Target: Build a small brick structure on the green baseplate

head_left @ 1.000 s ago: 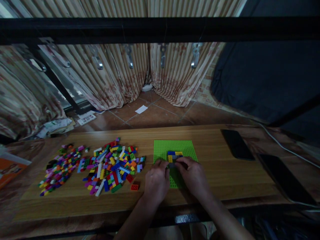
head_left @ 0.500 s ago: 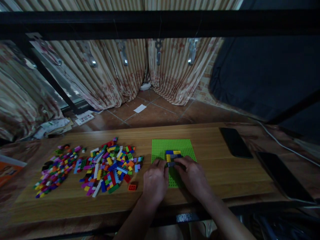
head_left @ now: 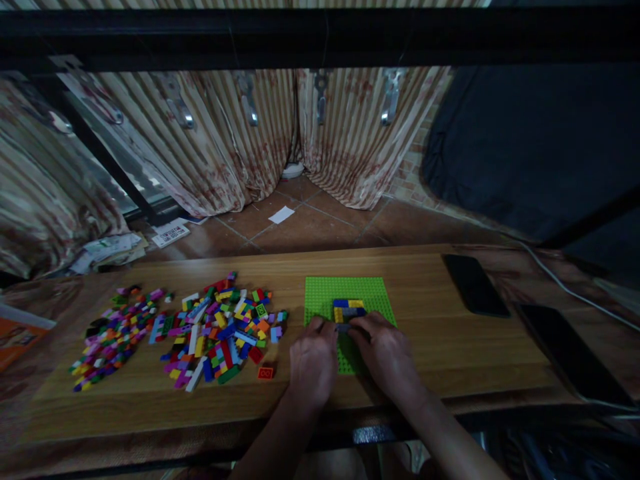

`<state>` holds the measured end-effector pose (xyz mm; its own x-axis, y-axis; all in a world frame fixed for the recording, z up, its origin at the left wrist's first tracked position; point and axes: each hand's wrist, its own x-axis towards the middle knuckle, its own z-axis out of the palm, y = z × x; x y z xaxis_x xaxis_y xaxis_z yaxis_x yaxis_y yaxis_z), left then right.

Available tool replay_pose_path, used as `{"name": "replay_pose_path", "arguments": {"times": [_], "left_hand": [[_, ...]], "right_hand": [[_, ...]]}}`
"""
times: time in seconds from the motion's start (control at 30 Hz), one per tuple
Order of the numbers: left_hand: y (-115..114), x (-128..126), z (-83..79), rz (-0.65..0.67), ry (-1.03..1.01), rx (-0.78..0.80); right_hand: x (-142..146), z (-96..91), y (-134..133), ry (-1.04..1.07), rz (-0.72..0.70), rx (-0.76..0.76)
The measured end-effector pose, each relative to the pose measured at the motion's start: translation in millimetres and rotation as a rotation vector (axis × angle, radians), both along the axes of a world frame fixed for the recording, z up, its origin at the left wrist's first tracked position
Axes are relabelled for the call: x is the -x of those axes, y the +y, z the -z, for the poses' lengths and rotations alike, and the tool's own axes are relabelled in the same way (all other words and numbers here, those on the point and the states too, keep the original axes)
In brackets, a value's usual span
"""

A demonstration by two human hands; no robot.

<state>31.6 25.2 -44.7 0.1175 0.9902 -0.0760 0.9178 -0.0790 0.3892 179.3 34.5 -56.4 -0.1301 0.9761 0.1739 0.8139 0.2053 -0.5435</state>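
On the green studded baseplate [head_left: 345, 287] stands a small block of blue and yellow bricks [head_left: 349, 303] with a grey piece among them. At its near side my left hand [head_left: 313, 360] and my right hand [head_left: 387, 350] meet with bent fingers. Between their fingertips is a small grey brick [head_left: 343, 328], gripped from both ends. Fingers cover part of it, and I cannot tell whether it is pressed onto the bricks below. A loose red brick [head_left: 265, 373] lies on the wooden board, left of my left hand.
A large heap of mixed bricks [head_left: 220, 333] lies left of the baseplate, with a pile of smaller pieces [head_left: 117, 330] farther left. Two dark flat devices, one a phone-like slab [head_left: 475, 285], lie at the right. A black bar [head_left: 320, 40] crosses above.
The view has shifted slightly. Both hands stay at the near side of the brick block, with only small finger movement around the grey brick.
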Motion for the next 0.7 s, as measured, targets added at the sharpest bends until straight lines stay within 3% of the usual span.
{"name": "replay_pose_path", "arguments": {"times": [0.23,0.4,0.7], "left_hand": [[-4.5,-2.1,3.4,-0.04,-0.019,-0.063],[-10.6,-2.8,7.7,0.021,-0.02,-0.091],[-18.9,-12.0,4.6,0.098,0.243,-0.116]], "right_hand": [[3.2,-2.9,0.0,-0.057,-0.011,0.006],[4.5,-3.8,0.0,-0.08,-0.006,0.012],[6.4,-4.7,0.1,-0.067,-0.011,0.01]]}}
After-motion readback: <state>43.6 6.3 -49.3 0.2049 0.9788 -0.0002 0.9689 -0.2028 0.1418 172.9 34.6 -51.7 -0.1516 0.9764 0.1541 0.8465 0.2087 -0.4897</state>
